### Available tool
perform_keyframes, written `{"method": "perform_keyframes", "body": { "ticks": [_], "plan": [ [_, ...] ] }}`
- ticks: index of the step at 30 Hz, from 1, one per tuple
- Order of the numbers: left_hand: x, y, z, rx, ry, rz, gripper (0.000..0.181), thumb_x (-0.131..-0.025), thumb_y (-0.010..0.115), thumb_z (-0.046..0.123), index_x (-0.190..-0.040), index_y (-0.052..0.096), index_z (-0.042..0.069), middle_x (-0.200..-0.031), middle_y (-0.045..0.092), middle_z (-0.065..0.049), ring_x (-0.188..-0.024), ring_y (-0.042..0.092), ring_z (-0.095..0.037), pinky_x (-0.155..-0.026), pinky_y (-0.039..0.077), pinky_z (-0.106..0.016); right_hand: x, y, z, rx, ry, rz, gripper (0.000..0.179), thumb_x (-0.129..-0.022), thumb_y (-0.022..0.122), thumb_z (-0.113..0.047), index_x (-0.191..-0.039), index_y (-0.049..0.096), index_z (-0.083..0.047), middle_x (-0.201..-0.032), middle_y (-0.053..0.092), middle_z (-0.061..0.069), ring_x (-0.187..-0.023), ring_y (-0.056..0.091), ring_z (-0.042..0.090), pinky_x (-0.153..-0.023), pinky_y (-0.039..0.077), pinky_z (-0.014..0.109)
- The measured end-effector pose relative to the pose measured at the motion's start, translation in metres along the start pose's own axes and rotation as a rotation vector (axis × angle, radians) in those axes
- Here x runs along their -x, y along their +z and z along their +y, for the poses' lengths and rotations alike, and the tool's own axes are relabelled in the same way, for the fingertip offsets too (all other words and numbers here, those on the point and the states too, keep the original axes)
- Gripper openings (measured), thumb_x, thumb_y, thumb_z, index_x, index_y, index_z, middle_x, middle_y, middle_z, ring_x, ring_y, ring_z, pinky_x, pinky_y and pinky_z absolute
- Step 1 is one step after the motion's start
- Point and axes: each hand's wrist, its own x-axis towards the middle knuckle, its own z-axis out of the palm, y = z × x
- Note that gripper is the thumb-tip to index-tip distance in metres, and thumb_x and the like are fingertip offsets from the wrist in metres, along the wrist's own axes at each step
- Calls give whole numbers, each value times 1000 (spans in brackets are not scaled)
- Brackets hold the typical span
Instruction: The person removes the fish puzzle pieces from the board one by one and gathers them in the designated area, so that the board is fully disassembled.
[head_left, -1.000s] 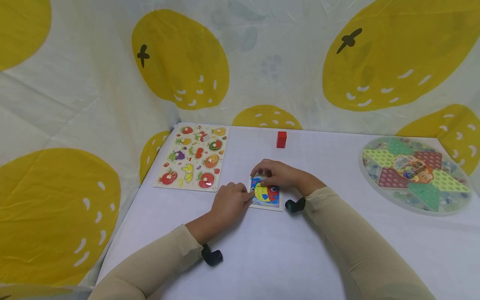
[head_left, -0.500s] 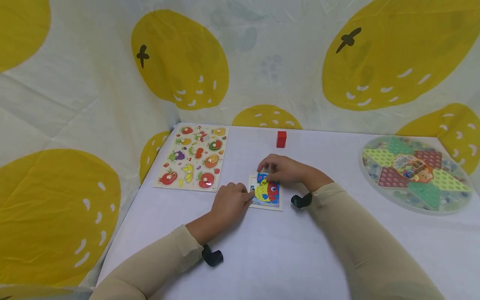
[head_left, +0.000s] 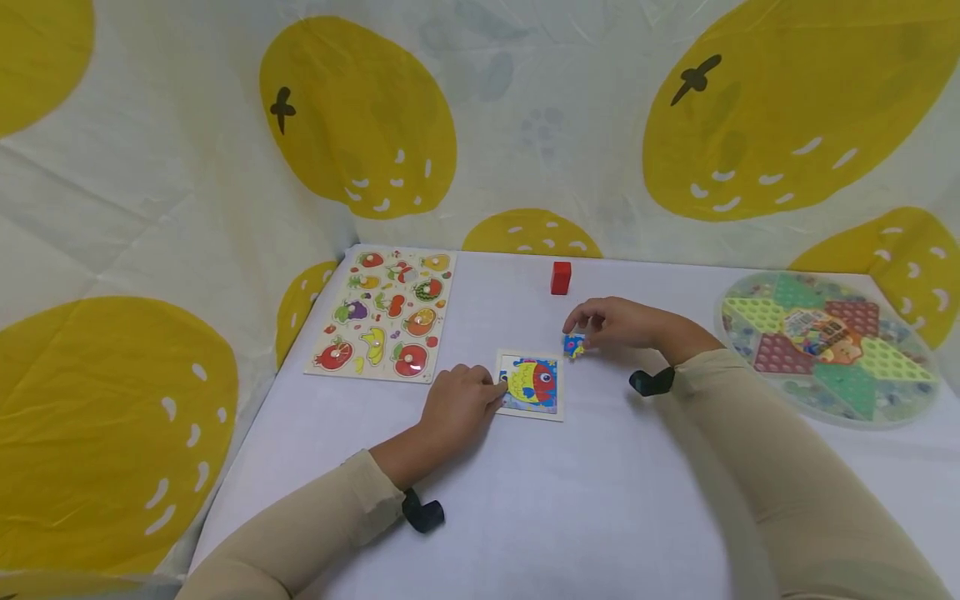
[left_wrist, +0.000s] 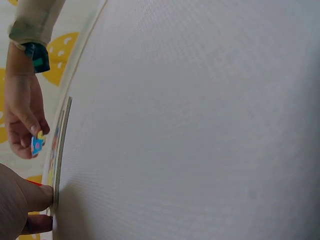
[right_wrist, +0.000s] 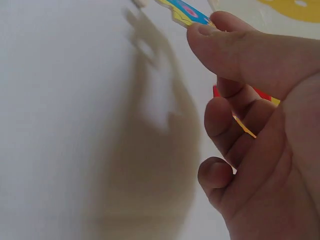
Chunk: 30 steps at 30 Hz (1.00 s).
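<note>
A small square fish jigsaw board (head_left: 530, 415) lies on the white cloth, its picture a yellow and red fish. My left hand (head_left: 459, 407) holds its left edge; the left wrist view shows thumb and a finger at the rim of the board (left_wrist: 62, 150). Off to the board's upper right, my right hand (head_left: 628, 323) pinches a blue and yellow jigsaw piece (head_left: 573, 345) between thumb and forefinger. The right wrist view has the piece (right_wrist: 186, 11) at its top, with the other fingers loosely curled. A pale gap shows at the board's upper left corner.
A fruit peg puzzle (head_left: 386, 317) lies to the left. Farther back stands a red block (head_left: 561, 278). On the right is a round Chinese checkers board (head_left: 828, 346). A lemon-print cloth (head_left: 551, 167) hangs behind the table.
My right hand has lifted the jigsaw piece out of the board's upper left corner and carried it right, past the frame. The left hand stays where it was.
</note>
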Motion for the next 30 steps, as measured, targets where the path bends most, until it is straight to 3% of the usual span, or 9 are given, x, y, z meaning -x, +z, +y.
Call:
{"method": "perform_keyframes", "body": {
  "ticks": [11, 18, 30],
  "plan": [
    [0, -1, 0, 8, -11, -20, 42, -99, 80, 35, -139, 73, 27, -114, 73, 2, -98, 62, -16, -79, 50, -31, 18, -3, 16, -22, 28, -74, 33, -94, 84, -15, -125, 77, -25, -124, 63, 8, -119, 52, 31, -90, 56, 35],
    [0, 1, 0, 3, -11, -17, 41, -99, 79, 35, -139, 74, 28, -114, 73, 2, -98, 62, -17, -79, 51, -31, 20, 5, 18, 6, 24, -51, 32, -94, 84, -15, -123, 79, -28, -131, 63, 6, -125, 52, 31, -97, 57, 39],
    [0, 0, 1, -2, -14, -10, 41, -99, 80, 34, -139, 74, 29, -114, 73, 2, -97, 62, -16, -79, 50, -31, 12, 15, 18, 114, -25, -21, 30, -94, 84, -16, -118, 81, -33, -124, 63, 1, -121, 53, 26, -98, 56, 41]
  ]
}}
